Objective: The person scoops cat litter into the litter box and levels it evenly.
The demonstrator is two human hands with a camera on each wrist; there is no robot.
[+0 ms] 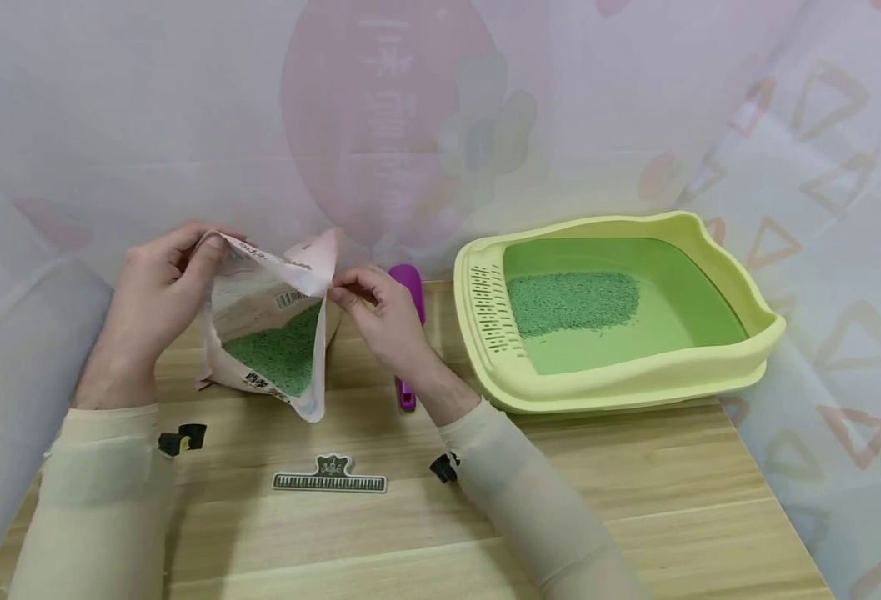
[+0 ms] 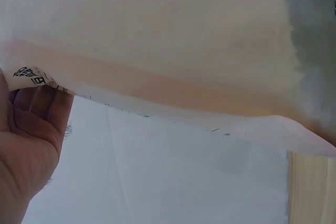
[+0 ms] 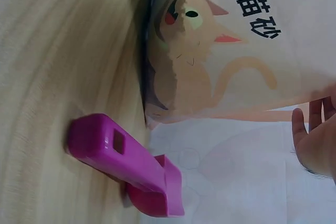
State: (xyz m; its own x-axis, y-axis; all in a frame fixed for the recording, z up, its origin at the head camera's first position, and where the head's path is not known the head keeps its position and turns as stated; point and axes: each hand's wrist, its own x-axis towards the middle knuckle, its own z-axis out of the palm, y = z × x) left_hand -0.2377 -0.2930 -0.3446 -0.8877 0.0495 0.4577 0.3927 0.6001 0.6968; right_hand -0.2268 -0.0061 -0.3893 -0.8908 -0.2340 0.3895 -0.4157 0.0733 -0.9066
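Note:
A pale pink bag of cat litter [image 1: 263, 287] stands on the table with its mouth open, green pellets [image 1: 278, 354] showing inside. My left hand [image 1: 158, 283] pinches the left end of the bag's rim between thumb and fingers. On the opposite side, my right hand [image 1: 383, 317] pinches the rim's right edge. In the right wrist view the bag's printed front [image 3: 210, 51] shows a cartoon cat, and the right fingertips lie partly outside the picture. The left wrist view has the left hand [image 2: 31, 135] holding the paper edge, its fingertips hidden behind it.
Right of the bag sits a yellow-green litter box [image 1: 620, 383] with a patch of green pellets [image 1: 575, 300] in it. A purple scoop [image 1: 407, 287] lies behind my right hand. Near the front is a piano-patterned clip [image 1: 330, 475]. White printed sheeting [image 1: 185, 100] hangs behind the table.

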